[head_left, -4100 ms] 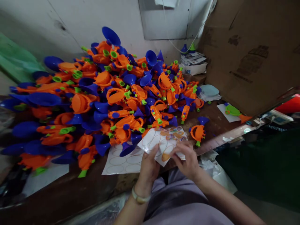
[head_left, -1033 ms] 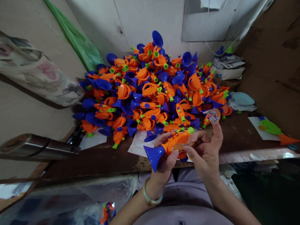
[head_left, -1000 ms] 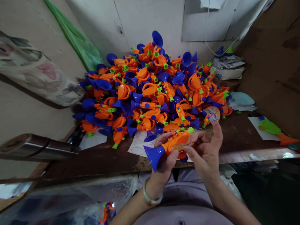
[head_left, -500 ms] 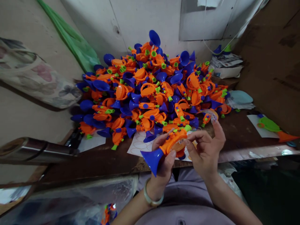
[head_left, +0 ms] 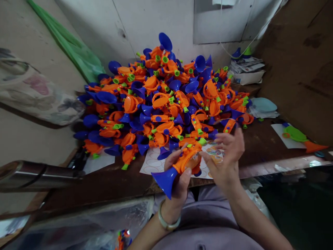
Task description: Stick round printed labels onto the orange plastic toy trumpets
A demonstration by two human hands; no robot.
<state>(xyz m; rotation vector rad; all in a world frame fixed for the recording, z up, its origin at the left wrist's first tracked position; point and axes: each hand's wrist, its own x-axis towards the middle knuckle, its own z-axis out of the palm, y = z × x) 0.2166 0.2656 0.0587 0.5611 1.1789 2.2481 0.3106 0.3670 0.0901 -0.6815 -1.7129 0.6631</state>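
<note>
My left hand (head_left: 181, 184) is closed round an orange toy trumpet (head_left: 187, 160) with a blue bell and a green mouthpiece. The bell points down and to the left. My right hand (head_left: 225, 161) is just right of the toy, its fingers apart and partly blurred, with the thumb close to the toy's round side. Beneath the hands lie white sheets (head_left: 151, 161) with printed circles and some coloured stickers. Behind them rises a large heap of similar toy trumpets (head_left: 160, 100).
A steel flask (head_left: 39, 175) lies at the left. On the right are a light blue dish (head_left: 264, 105), a green and orange toy (head_left: 295, 133) on paper, and a paper stack (head_left: 247, 71). Cardboard (head_left: 299, 62) stands at the far right.
My right hand has drawn slightly away from the toy, and its fingers have spread. A clear film piece seen at its fingertips no longer shows. The view has shifted slightly.
</note>
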